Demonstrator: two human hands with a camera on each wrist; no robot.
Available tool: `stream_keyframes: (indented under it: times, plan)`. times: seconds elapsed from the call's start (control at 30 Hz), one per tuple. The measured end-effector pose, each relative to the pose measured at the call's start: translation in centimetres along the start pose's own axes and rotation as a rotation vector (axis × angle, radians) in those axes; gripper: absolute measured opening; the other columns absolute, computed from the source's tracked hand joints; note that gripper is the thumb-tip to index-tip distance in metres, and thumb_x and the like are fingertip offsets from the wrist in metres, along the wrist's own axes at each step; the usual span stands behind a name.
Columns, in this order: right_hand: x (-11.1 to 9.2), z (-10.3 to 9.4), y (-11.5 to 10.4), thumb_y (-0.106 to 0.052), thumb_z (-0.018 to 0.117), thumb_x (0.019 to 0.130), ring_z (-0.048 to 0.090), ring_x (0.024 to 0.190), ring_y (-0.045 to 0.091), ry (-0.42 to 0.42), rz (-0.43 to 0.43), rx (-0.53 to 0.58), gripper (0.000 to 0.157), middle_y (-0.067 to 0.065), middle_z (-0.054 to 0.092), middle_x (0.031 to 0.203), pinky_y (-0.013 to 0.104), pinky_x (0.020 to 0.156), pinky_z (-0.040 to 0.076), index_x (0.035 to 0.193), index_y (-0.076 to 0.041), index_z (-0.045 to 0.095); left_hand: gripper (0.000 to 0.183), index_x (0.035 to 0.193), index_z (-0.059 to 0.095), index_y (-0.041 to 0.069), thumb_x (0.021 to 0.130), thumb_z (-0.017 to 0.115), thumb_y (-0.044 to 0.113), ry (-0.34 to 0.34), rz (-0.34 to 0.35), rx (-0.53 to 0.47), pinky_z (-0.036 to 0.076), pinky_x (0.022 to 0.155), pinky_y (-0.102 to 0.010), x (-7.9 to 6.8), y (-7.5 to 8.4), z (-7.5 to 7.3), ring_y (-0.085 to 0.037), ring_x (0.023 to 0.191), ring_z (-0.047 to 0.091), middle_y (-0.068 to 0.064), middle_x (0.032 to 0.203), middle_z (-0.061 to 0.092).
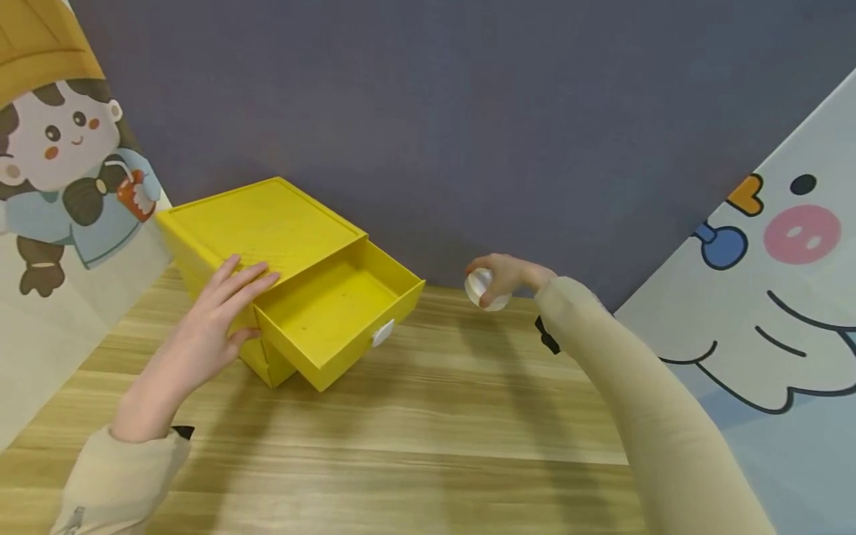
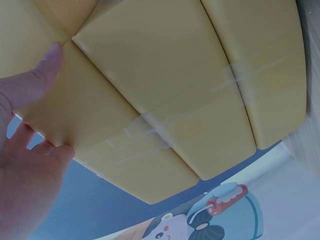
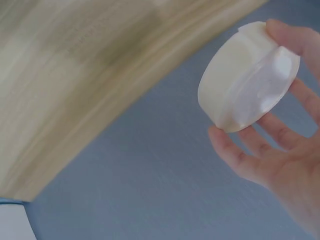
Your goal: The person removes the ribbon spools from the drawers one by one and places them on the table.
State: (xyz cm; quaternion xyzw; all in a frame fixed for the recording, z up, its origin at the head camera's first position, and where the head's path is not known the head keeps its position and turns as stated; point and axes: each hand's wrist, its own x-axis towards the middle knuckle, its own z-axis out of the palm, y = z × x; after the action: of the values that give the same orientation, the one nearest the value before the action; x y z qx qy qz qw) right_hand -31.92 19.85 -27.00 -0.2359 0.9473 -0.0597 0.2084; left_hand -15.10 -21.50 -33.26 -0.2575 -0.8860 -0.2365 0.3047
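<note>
The right grip (image 1: 506,272) holds a white round object (image 1: 477,285) at its fingertips. The left grip (image 1: 212,323), fingers spread, touches a yellow cabinet (image 1: 267,219), whose pulled-out drawer (image 1: 357,336) lies just to that grip's right.

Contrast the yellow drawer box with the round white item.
Colour: the drawer box is yellow, the round item white. Size: the box is larger than the item. Support: the box stands on the table; the right hand grips the item. Both are touched, the box by the left hand.
</note>
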Motion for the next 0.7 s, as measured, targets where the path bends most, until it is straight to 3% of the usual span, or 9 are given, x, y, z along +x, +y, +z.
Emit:
stream_keyframes:
  times: [0.3,0.5,0.7]
  plan:
    - [1.6,3.8,1.7,-0.015,0.075,0.074,0.047,0.119,0.038,-0.031,0.018,0.021,0.071,0.023,0.046,0.138,0.049,0.093,0.051,0.139,-0.008,0.048,0.09,0.139,0.049,0.01,0.059,0.078,-0.019,-0.007,0.004,0.009,0.042,0.099,-0.063,0.1,-0.1,0.2,-0.038,0.145,0.025,-0.018,0.143,0.046]
    - [2.2,6.5,1.7,-0.015,0.076,0.074,0.046,0.123,0.036,-0.06,0.06,0.05,0.074,0.021,0.044,0.143,0.049,0.097,0.048,0.141,-0.009,0.046,0.089,0.14,0.048,0.009,0.06,0.077,-0.019,-0.007,-0.001,0.006,0.041,0.1,-0.062,0.0,-0.1,0.1,-0.037,0.145,0.024,-0.018,0.144,0.045]
    - [2.8,8.8,1.9,-0.013,0.076,0.073,0.049,0.12,0.033,-0.072,0.062,0.063,0.076,0.019,0.044,0.144,0.044,0.093,0.051,0.142,-0.009,0.045,0.091,0.14,0.048,0.01,0.059,0.077,-0.02,0.003,0.003,0.012,0.041,0.1,-0.061,-0.1,-0.1,0.2,-0.035,0.146,0.023,-0.018,0.144,0.046]
